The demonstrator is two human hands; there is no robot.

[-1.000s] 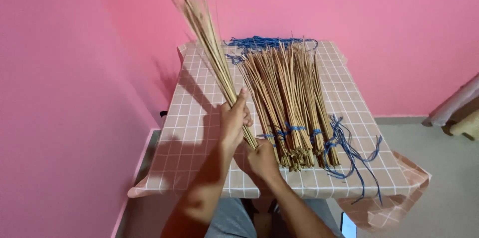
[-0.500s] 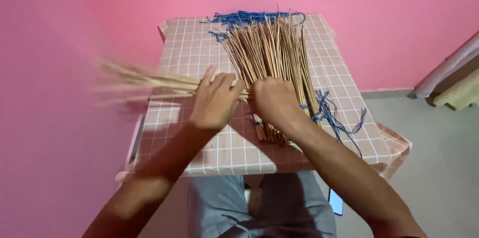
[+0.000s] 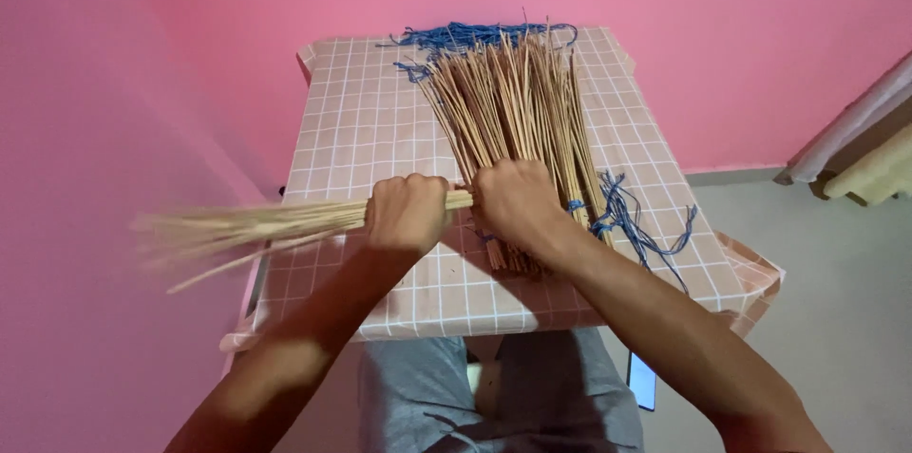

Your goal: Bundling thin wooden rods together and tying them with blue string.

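A bundle of thin tan sticks [image 3: 256, 225] lies level across the table's left side, its blurred tips pointing left past the edge. My left hand [image 3: 408, 213] is closed around it. Touching it on the right, my right hand [image 3: 513, 201] grips the butt end of the same bundle. Just behind my hands, several tied stick bundles [image 3: 518, 106] lie lengthwise on the table, bound with blue string [image 3: 627, 220].
The small table wears a pink checked cloth [image 3: 361, 121]. More blue string [image 3: 465, 35] is heaped at its far edge. Pink walls [image 3: 114, 83] stand close on the left and behind. Grey floor [image 3: 836, 320] lies to the right. My grey-clad lap [image 3: 494, 405] is below the table.
The bundle swung from pointing up to lying level and pointing left. Both hands stay closed on it, and my left hand has slid closer along it.
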